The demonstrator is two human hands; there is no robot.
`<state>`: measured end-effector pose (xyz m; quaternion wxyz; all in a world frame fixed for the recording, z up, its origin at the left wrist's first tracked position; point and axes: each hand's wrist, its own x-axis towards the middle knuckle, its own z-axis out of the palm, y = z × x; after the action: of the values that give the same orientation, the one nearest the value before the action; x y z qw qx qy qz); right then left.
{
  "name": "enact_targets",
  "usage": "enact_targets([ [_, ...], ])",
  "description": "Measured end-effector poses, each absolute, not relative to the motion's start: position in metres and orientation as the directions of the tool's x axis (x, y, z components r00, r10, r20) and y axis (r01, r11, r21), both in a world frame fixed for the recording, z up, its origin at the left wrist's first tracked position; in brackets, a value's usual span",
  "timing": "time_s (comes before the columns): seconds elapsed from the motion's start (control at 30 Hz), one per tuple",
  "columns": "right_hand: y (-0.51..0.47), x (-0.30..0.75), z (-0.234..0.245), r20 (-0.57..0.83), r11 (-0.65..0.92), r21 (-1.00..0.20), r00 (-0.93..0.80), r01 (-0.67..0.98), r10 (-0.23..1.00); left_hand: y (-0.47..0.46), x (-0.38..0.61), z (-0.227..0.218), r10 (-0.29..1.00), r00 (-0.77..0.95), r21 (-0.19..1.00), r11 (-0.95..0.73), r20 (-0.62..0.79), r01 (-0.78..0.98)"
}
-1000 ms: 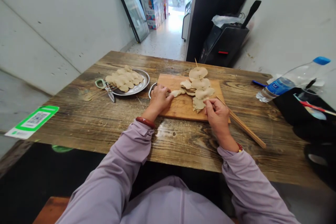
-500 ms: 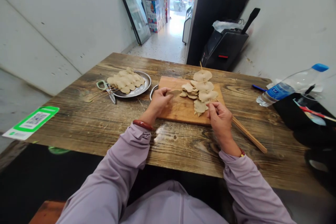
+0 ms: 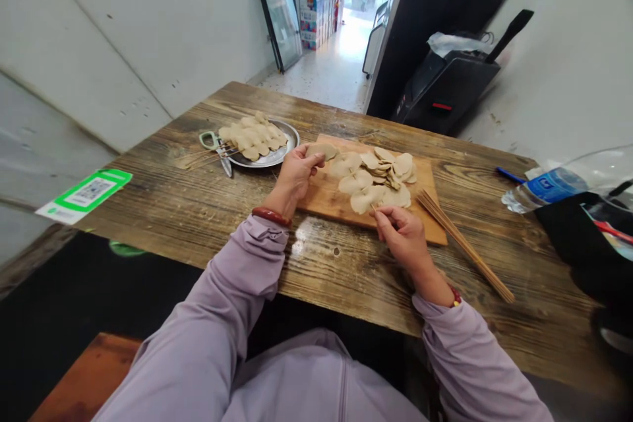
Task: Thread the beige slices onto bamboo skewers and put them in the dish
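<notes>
My right hand [image 3: 401,235] pinches the near end of a bamboo skewer [image 3: 357,182] threaded with several beige slices, which leans left over the wooden cutting board [image 3: 334,201]. At the skewer's top end, my left hand [image 3: 295,171] grips the last slice [image 3: 321,150] between thumb and fingers. A pile of loose beige slices [image 3: 393,170] lies on the board's far right part. Both sleeves are lilac, and a red bracelet sits on my left wrist.
A metal plate [image 3: 277,155] with finished skewers and green-handled scissors [image 3: 217,148] lie left of the board. A bundle of bare skewers [image 3: 465,244] lies right of it. A water bottle [image 3: 554,186], a blue pen [image 3: 509,175] and a black bag [image 3: 583,237] sit at the right. A green sticker [image 3: 86,192] marks the table's left edge.
The loaded skewer swung from pointing away to leaning left. My left hand lifted from the board's edge with a slice and met the skewer's top. The camera shifted right.
</notes>
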<state>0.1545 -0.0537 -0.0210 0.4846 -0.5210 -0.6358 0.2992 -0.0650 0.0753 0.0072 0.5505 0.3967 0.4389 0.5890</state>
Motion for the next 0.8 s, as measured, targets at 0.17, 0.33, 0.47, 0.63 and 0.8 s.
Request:
enact_targets([
  [0.17,-0.057,0.150,-0.026,0.352,0.324,-0.824,-0.028,0.464,0.936,0.078,-0.070,0.006,0.991,-0.128,0.943,0.003,-0.048,-0.333],
  [0.33,-0.058,0.146,-0.027,0.426,0.373,-0.782,-0.008,0.499,0.905,0.076,-0.071,0.008,0.989,-0.120,0.922,0.038,-0.091,-0.386],
  [0.47,-0.056,0.147,-0.025,0.454,0.352,-0.777,0.077,0.521,0.888,0.073,-0.065,0.009,0.995,-0.068,0.954,0.055,-0.078,-0.295],
  [0.63,-0.049,0.166,-0.016,0.407,0.242,-0.877,0.373,0.416,0.834,0.069,-0.050,-0.005,0.987,0.161,0.998,-0.041,0.031,0.054],
  [0.8,-0.037,0.182,-0.011,0.364,0.241,-0.925,0.494,0.296,0.790,0.074,-0.041,-0.013,0.939,0.184,0.745,-0.343,0.291,0.573],
])
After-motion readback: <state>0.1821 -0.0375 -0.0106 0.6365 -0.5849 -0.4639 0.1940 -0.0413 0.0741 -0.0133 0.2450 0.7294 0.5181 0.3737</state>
